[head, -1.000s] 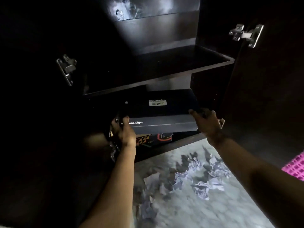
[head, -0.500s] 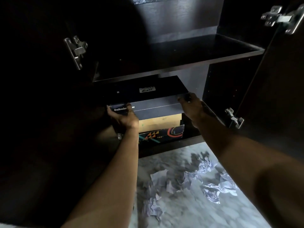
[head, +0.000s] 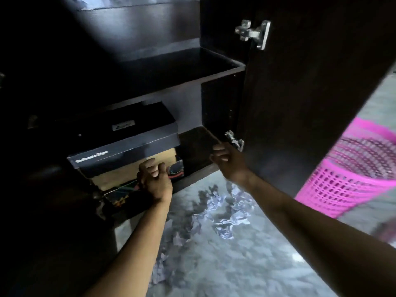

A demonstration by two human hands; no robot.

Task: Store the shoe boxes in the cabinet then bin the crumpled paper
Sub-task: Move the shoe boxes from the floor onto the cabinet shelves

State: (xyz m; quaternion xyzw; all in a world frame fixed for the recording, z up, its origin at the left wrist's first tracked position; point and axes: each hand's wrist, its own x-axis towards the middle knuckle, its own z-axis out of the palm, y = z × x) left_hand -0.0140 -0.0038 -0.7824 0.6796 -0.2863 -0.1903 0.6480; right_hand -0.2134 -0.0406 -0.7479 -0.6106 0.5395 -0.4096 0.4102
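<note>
We are looking down into a dark cabinet point(head: 222, 67) with its door point(head: 300, 93) open. A dark navy shoe box point(head: 126, 142) is sitting on the lower shelf, stacked on a tan patterned shoe box point(head: 120, 179). Our left hand point(head: 155, 182) is hovering at the tan box's front, fingers loosely curled, holding nothing. Our right hand point(head: 228, 162) is hanging just right of the boxes, also loosely curled and empty. Crumpled paper point(head: 225, 213) is lying scattered on the marbled floor point(head: 246, 264). A pink mesh bin point(head: 351, 174) is standing to the right.
</note>
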